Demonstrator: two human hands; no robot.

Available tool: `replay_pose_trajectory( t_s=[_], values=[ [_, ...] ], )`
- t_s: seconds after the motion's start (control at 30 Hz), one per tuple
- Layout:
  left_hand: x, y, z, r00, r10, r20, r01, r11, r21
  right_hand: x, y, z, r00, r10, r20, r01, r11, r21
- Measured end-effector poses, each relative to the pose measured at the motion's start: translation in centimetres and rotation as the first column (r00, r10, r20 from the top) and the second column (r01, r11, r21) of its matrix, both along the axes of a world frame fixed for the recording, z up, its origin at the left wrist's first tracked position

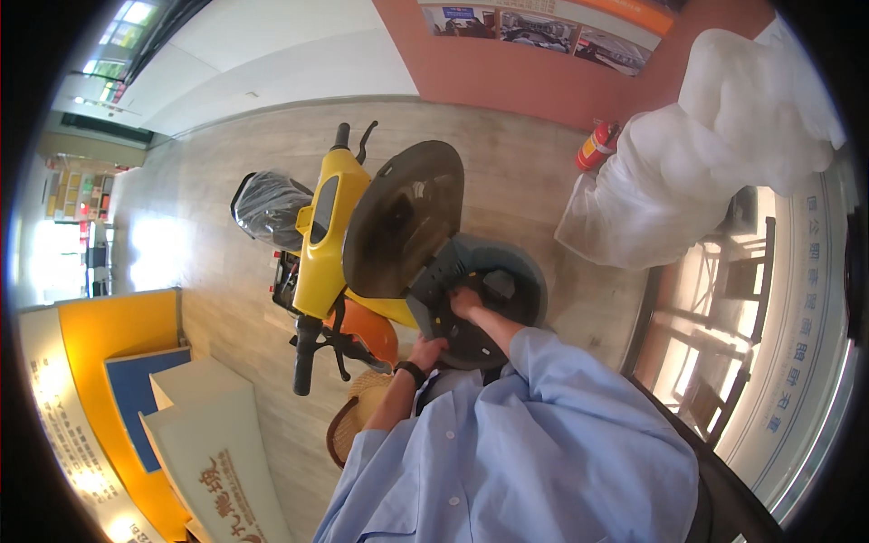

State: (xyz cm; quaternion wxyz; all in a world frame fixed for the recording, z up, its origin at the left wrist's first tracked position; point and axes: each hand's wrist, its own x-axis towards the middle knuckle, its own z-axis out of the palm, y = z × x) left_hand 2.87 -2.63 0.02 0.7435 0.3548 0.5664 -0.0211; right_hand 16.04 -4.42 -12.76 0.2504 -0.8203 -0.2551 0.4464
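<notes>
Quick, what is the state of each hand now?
Left hand: closed on the rim of the scooter's open storage compartment.
Right hand: inside the compartment; grip cannot be told.

The yellow scooter body [328, 237] is glossy painted plastic, its raised dark seat underside [398, 222] matt and dusty. The grey storage tub [525, 271] looks like smooth matt plastic. Clear wrapping film [267, 206] shines over the front. The floor [507, 172] is pale wood-look plank with a satin sheen.
</notes>
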Motion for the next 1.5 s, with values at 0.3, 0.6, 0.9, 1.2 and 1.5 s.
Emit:
replay_pose_trajectory(
  t_s=[0.3,0.6,0.9,1.2,1.5],
  values=[
    [-1.9,0.3,-2.2,0.999,-0.002,0.035,0.002,1.0,-0.003,0.1,-1.0,3.1,0.87,0.347,0.35,-0.401,0.911,0.094],
    [-1.6,0.7,-1.3,1.0,-0.019,0.001,0.019,0.996,-0.09,-0.2,-1.7,0.4,0.998,-0.045,0.05,0.029,0.957,0.29],
    [-0.6,0.5,0.0,1.0,0.021,0.017,-0.02,0.997,-0.072,0.5,-0.9,1.4,0.999,0.05,0.018,-0.053,0.984,0.169],
    [-1.5,1.0,-1.9,0.997,-0.019,0.069,0.024,0.998,-0.066,1.7,-0.5,3.7,0.434,0.481,0.762,-0.723,0.69,-0.024],
    [-1.9,0.7,-1.3,1.0,0.0,0.017,0.001,0.999,-0.053,-0.5,0.8,3.6,0.955,0.235,0.178,-0.229,0.972,-0.054]
  ],
)
